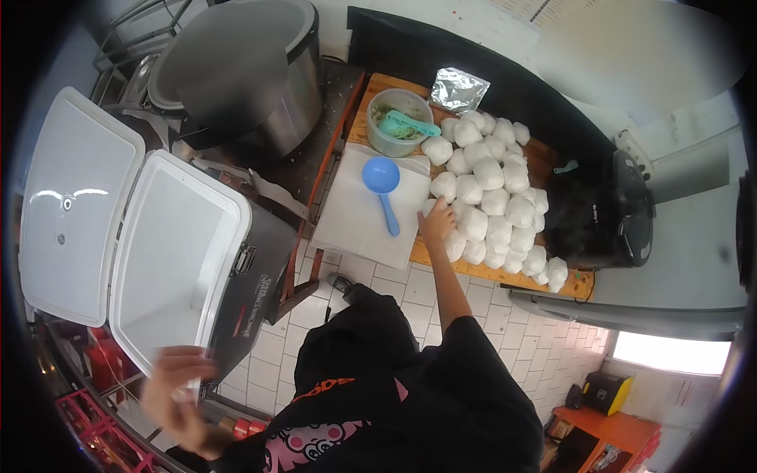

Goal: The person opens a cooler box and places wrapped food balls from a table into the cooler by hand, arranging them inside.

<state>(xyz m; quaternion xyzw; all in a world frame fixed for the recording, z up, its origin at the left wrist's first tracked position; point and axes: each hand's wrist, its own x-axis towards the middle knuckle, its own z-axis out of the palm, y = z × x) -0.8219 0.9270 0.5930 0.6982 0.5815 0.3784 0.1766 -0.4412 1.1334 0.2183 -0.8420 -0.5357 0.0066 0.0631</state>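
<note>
My right hand (438,223) reaches to the left edge of a heap of white wrapped bundles (489,175) on a wooden table. Its fingers are bent against a white bundle (429,206) there, partly hidden by the hand. My left hand (177,398), smeared by motion, is over the near corner of an open cooler box (169,248); its fingers and anything in them cannot be made out. The cooler's white lid (75,213) is swung back to the left. Beside the bundles, a blue ladle (382,177) lies on a stack of white paper sheets (355,213).
A clear tub (392,142) with a green spoon (410,122) in it and a silver foil packet (459,90) stand behind the paper. A large steel pot (276,102) is at upper left, a black appliance (603,209) at right. Tiled floor (378,292) shows below.
</note>
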